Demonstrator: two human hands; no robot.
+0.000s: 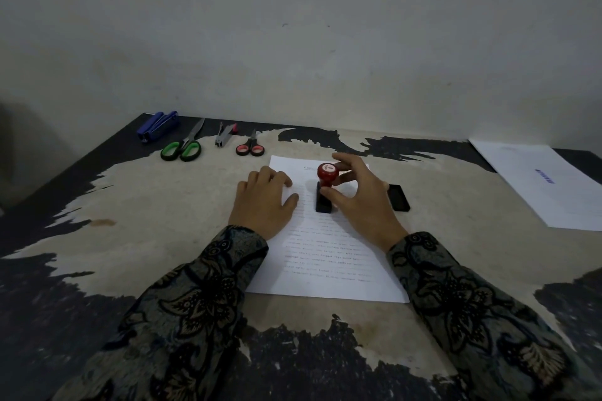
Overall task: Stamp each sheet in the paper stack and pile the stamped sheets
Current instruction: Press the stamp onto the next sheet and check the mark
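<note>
- The paper stack (pixel 325 254) lies on the counter (pixel 163 205) directly in front of the person, with the printed text facing up, so the top sheet is ready to take the mark.
- The stamp (pixel 325 189) stands upright on the upper part of the top sheet; its black base touches the paper and its red knob points up.
- The right hand (pixel 361 202) holds the stamp, with the thumb and the fingers (pixel 345 161) curled round the red knob and its neck. I judge this grip is for pressing straight down, so the print comes out even.
- The left hand (pixel 265 202) lies flat on the left side of the sheet, fingers relaxed and holding nothing. It seems to keep the paper from sliding under the stamp.
- The ink pad (pixel 399 198) lies just beside the stack on the right, close to the stamping hand, probably for easy re-inking.
- A stamped sheet (pixel 547 182) with a blue mark lies well apart at the right edge of the counter; this looks like the pile for finished sheets. How many sheets it has, I cannot tell.
- At the far left are a blue stapler (pixel 158 126), green scissors (pixel 184 146) and red scissors (pixel 250 146), away from the work.
</note>
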